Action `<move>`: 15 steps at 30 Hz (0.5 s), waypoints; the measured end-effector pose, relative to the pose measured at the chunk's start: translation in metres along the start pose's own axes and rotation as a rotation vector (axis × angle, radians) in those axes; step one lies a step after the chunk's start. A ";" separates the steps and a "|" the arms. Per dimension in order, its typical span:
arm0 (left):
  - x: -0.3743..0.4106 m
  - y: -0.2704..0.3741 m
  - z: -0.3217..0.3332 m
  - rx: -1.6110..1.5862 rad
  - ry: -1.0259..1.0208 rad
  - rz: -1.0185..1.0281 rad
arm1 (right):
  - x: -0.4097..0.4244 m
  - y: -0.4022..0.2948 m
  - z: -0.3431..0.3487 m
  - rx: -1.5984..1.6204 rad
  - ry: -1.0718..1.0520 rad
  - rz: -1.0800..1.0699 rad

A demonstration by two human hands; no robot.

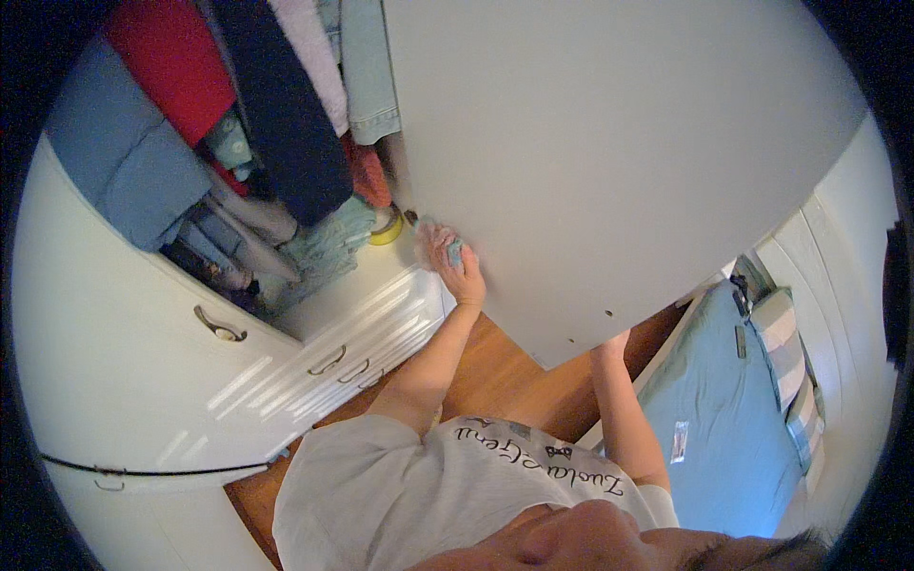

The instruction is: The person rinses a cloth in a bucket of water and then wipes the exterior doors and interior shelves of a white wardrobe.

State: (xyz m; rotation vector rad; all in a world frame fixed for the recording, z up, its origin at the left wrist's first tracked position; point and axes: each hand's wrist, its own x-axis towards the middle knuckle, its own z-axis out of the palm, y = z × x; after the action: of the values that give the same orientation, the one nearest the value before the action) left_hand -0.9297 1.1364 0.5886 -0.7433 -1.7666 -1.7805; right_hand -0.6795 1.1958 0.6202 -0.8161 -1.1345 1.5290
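Seen from above, a wide white wardrobe door (614,164) stands open before me. My left hand (457,268) is closed around a crumpled pink and teal cloth (437,239), against the door's inner face close to its hinged edge. My right hand (612,345) is at the door's free lower edge; its fingers are hidden behind the panel, so its grip cannot be made out. Beside the left hand, a roll of yellow tape (386,226) rests on the wardrobe floor, next to a pale green, rumpled fabric (332,239).
Hanging clothes (293,107) fill the wardrobe at the left. Below it are white drawers with metal handles (328,360), and another door with a handle (220,327). A bed with a blue sheet (714,414) and striped pillows (778,350) lies at the right. The floor (500,364) is wooden.
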 end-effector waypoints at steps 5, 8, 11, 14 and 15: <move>-0.062 -0.095 0.006 -0.042 -0.041 -0.600 | 0.007 0.013 -0.003 -0.060 0.002 -0.017; -0.075 -0.089 0.009 -0.056 -0.182 -0.836 | 0.005 0.015 -0.017 -0.004 -0.058 -0.113; -0.109 -0.101 0.003 -0.366 -0.177 -1.120 | -0.003 0.007 0.000 0.123 -0.018 -0.011; -0.156 -0.073 -0.008 -0.723 -0.301 -1.492 | -0.001 0.016 -0.003 0.023 -0.006 0.062; -0.164 -0.042 -0.019 -0.791 -0.422 -1.645 | -0.001 0.019 -0.013 -0.043 -0.002 0.056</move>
State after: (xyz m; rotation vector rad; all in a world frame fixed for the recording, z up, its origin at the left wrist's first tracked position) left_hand -0.8422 1.1157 0.4436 0.4534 -2.0088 -3.7078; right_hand -0.6733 1.1973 0.5978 -0.8818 -1.1587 1.5562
